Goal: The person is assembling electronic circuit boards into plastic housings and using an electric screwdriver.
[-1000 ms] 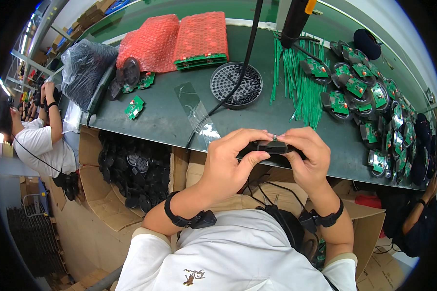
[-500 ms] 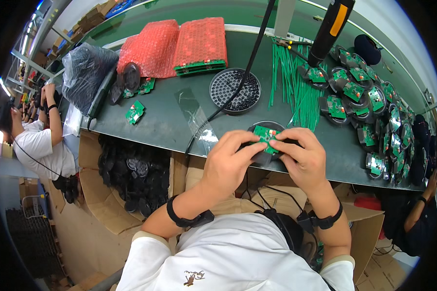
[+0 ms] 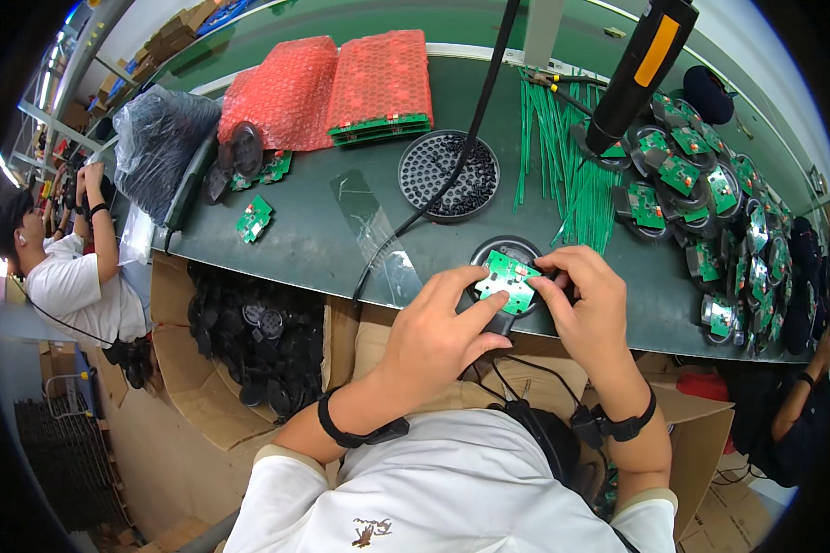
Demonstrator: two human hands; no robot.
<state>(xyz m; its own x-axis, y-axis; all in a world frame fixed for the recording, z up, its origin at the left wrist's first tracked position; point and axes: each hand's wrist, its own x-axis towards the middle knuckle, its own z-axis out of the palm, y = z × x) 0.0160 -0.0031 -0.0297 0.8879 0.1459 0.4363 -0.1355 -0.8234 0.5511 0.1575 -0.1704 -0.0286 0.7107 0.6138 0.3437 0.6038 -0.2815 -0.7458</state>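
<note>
A green circuit board lies in a round black plastic housing at the bench's front edge. My left hand steadies both from the left, two fingertips on the board and its thumb by the housing's lower tab. At the board's right corner, my right hand has its thumb and index finger closed in a pinch; the other fingers are curled. Beyond the housing sits a round grey dish full of small black parts. Green wires or ties are spread farther right.
Housings with boards are heaped at the right. A black-and-orange tool hangs near them. Red bubble-wrapped boards lie at the back, a loose board at left. A carton of black housings stands below. Another person is at far left.
The board now shows more fully in the housing, turned at an angle. My left thumb has come off the board and down; my right fingers have shifted to its right corner.
</note>
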